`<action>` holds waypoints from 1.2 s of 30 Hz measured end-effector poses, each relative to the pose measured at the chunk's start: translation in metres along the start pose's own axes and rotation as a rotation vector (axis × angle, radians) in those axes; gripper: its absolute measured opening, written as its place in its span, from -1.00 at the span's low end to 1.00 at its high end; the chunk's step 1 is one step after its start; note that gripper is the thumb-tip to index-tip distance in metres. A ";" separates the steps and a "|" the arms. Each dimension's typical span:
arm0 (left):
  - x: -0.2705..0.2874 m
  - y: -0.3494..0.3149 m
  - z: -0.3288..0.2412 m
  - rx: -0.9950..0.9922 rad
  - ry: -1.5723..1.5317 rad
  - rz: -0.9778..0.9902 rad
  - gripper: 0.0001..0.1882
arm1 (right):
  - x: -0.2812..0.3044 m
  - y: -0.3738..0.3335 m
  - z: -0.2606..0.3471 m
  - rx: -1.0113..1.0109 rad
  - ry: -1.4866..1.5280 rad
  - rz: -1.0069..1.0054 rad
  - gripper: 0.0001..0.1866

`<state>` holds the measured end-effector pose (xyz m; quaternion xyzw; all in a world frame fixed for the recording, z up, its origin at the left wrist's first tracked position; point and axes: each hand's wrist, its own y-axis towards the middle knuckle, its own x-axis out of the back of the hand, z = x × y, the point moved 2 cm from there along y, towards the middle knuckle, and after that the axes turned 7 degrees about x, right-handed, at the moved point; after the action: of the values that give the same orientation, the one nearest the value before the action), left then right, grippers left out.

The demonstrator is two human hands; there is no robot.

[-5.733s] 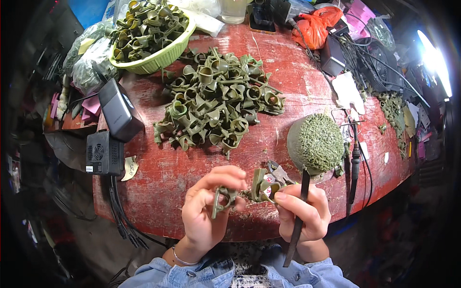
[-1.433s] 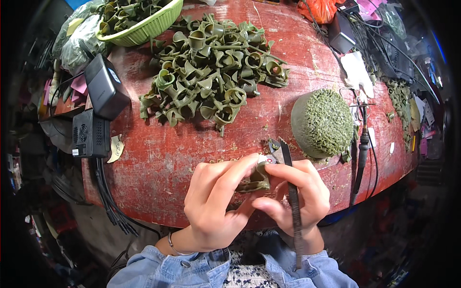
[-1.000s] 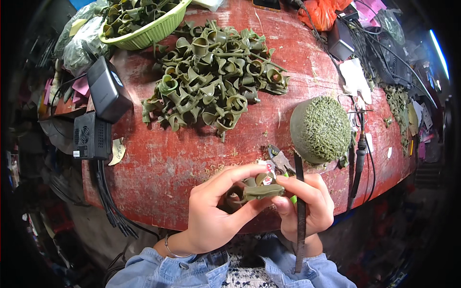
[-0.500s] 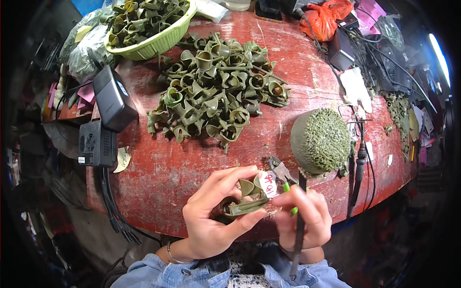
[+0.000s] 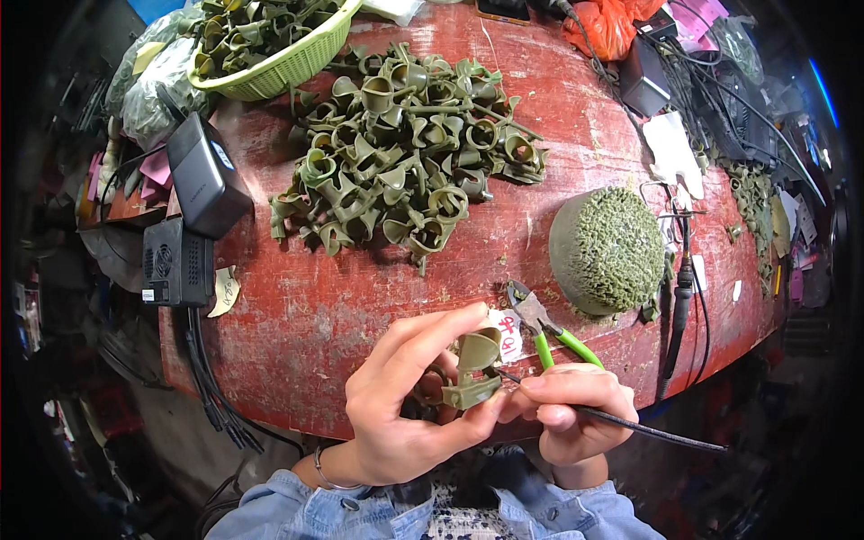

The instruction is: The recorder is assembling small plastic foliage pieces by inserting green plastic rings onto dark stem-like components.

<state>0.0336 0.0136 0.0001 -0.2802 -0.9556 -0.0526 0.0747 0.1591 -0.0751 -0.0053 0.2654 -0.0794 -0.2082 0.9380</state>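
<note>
My left hand [image 5: 391, 409] is closed around an olive-green moulded piece [image 5: 473, 392] with curved, cup-like walls, near the front edge of the table. Part of the piece is hidden behind the fingers. Pinched in my right hand [image 5: 587, 405] is a thin, dark, rod-shaped tool [image 5: 657, 428]. Its tip meets the right side of the piece, and its long end points to the lower right. Just beyond the hands lie cutting pliers [image 5: 531, 312] with green handles, next to a white paper slip [image 5: 509, 340] with red marks.
A heap of similar olive-green pieces [image 5: 387, 171] covers the middle of the red table [image 5: 297, 333]. More fill a light-green basket [image 5: 286, 72] at the far left. A round green block [image 5: 607, 252] stands right of the pliers. Black boxes [image 5: 178, 263] with cables sit left; a corded pen-like tool [image 5: 679, 306] lies right.
The rod-shaped tool has swung from near upright to a slant, and its tip has come to the piece. The left hand has turned the piece. The pliers show more fully.
</note>
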 end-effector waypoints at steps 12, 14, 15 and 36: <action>0.003 0.001 -0.004 -0.035 0.159 0.002 -0.48 | -0.002 0.002 0.004 0.113 -0.187 0.078 -0.76; 0.003 0.001 -0.005 -0.027 0.149 -0.004 -0.48 | 0.002 0.001 0.008 0.152 -0.237 0.119 -0.69; 0.003 0.001 -0.005 -0.018 0.135 -0.011 -0.48 | 0.003 0.003 0.013 0.168 -0.284 0.172 -0.67; 0.001 0.000 0.003 0.054 0.036 0.004 -0.48 | 0.003 -0.005 -0.002 0.106 -0.017 0.042 -0.77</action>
<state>0.0324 0.0141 -0.0024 -0.2790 -0.9546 -0.0316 0.0994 0.1601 -0.0796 -0.0095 0.3111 -0.1038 -0.1861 0.9262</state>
